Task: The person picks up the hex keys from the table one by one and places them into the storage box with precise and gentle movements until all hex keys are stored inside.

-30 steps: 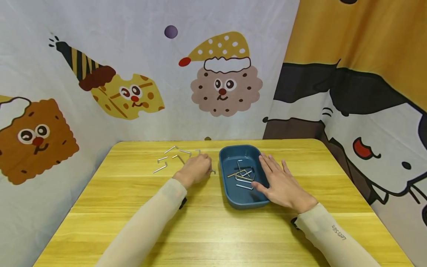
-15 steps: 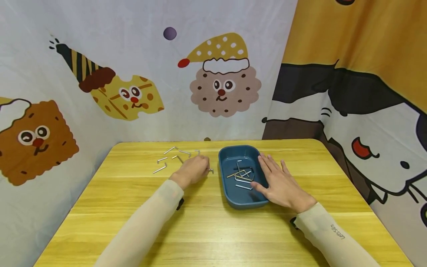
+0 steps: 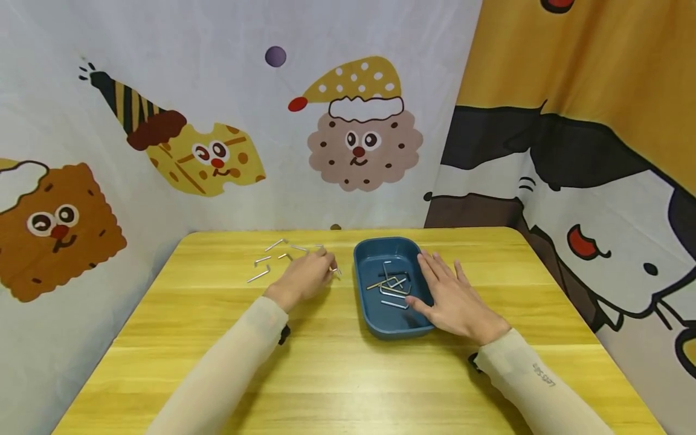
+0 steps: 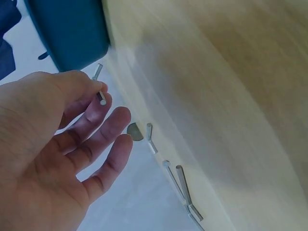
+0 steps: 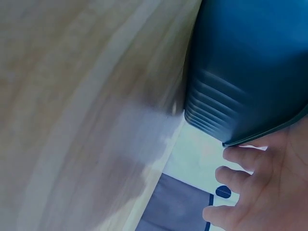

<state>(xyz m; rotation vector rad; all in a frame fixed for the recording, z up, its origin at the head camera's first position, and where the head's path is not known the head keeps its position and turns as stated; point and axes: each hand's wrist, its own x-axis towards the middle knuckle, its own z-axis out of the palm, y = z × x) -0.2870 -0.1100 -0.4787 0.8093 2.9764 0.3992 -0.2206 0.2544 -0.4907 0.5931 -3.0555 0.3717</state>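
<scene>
Between thumb and index finger, my left hand pinches a small silver hex key; the other fingers are loosely bent in the left wrist view. Just right of that hand stands a blue rectangular bin, holding several silver, dark and brass-coloured hex keys. My right hand rests on the bin's right rim with its fingers extended, the thumb reaching over the inside. Several more silver hex keys lie scattered on the table left of and behind my left hand.
The wooden table has its far edge against a white curtain printed with cartoon biscuits. A yellow, black and white printed curtain hangs along the right side.
My left hand has shifted slightly left and toward the far edge, and the hex key in its fingers has turned. The right hand stays on the bin rim.
</scene>
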